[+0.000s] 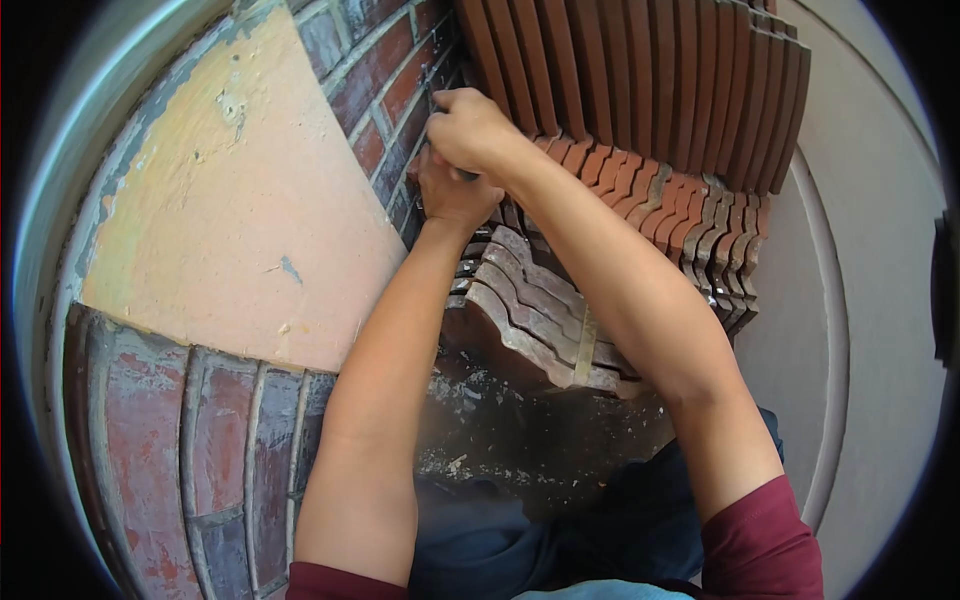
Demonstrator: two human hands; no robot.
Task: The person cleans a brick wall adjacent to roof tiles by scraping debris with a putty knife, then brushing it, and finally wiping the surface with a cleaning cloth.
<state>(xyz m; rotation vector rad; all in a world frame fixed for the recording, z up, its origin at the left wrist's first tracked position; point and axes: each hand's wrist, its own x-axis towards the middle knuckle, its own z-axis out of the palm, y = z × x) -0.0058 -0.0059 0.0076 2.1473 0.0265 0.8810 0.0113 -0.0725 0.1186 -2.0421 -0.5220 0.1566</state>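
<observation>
Both my hands are close together against the brick wall [370, 75], at the upper middle of the view. My left hand [450, 190] is the lower one, its fingers curled round something I cannot make out. Just above it, my right hand [470, 128] is closed in a fist, the thing in it hidden. A small dark part of an object [466, 175] shows between the two hands. Right beside them are stacked orange roof tiles [640, 195].
Tall brown tiles [640, 80] stand upright at the back right. Worn grey tiles [530, 310] lie stacked below my hands. A peeling plastered panel [240, 200] is at the left. The floor [500, 430] carries debris, and a pale wall [880, 300] stands at the right.
</observation>
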